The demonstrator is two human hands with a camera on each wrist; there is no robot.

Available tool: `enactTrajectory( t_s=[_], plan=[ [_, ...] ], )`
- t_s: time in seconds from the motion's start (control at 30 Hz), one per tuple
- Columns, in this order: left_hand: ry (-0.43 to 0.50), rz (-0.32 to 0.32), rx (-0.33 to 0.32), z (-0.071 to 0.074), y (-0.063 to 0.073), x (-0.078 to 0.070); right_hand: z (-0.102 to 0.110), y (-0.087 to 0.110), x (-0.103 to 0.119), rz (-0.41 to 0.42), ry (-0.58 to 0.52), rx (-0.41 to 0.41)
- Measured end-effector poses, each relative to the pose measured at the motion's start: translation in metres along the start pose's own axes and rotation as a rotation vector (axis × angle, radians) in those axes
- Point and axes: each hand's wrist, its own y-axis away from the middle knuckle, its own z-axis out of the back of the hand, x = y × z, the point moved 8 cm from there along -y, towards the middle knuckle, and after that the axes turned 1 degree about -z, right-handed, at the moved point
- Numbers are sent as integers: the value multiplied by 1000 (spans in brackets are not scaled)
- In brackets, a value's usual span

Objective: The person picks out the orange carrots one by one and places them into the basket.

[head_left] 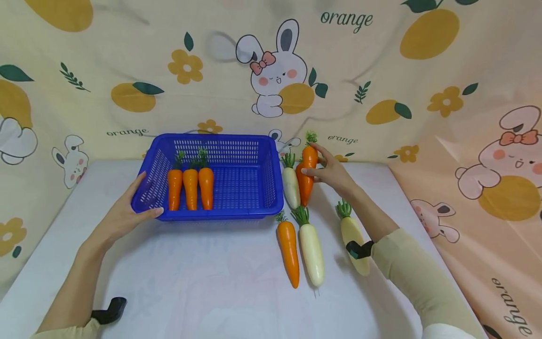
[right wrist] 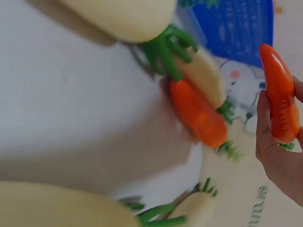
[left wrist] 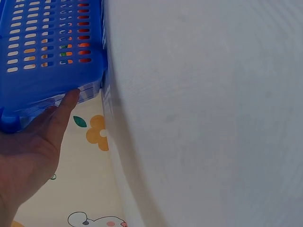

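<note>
My right hand [head_left: 332,170] pinches an orange carrot [head_left: 310,156] with a green leafy top, thumb on one side and fingers on the other. In the right wrist view the held carrot [right wrist: 279,94] is up off the table, beside the basket. Behind it in the head view lies a second carrot [head_left: 302,181], partly covered. My left hand [head_left: 123,214] grips the near left corner of the blue basket [head_left: 228,215], its thumb on the front rim and its fingers along the left side. Three carrots [head_left: 191,189] lie side by side in the basket's left half.
A white radish [head_left: 290,186] lies next to the basket's right side. In front are another carrot [head_left: 288,254] and radish [head_left: 312,256]. One more radish [head_left: 353,233] lies partly under my right forearm. A patterned cloth [head_left: 190,103] hangs behind the white table [head_left: 203,282].
</note>
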Motion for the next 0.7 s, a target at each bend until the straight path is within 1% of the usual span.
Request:
enactTrajectory(
  t_s=[0.13, 0.3, 0.5, 0.7],
  plan=[
    [-2, -1, -3, -1, 1, 0, -11, 2, 23, 38, 31, 17],
    [-4, -4, -7, 0, 2, -1, -33, -1, 47, 80, 80, 52],
    [11, -5, -5, 0, 2, -1, -66, -6, 71, 128, 116, 111],
    [8, 0, -4, 0, 1, -1, -104, -16, 84, 158, 184, 209]
  ],
)
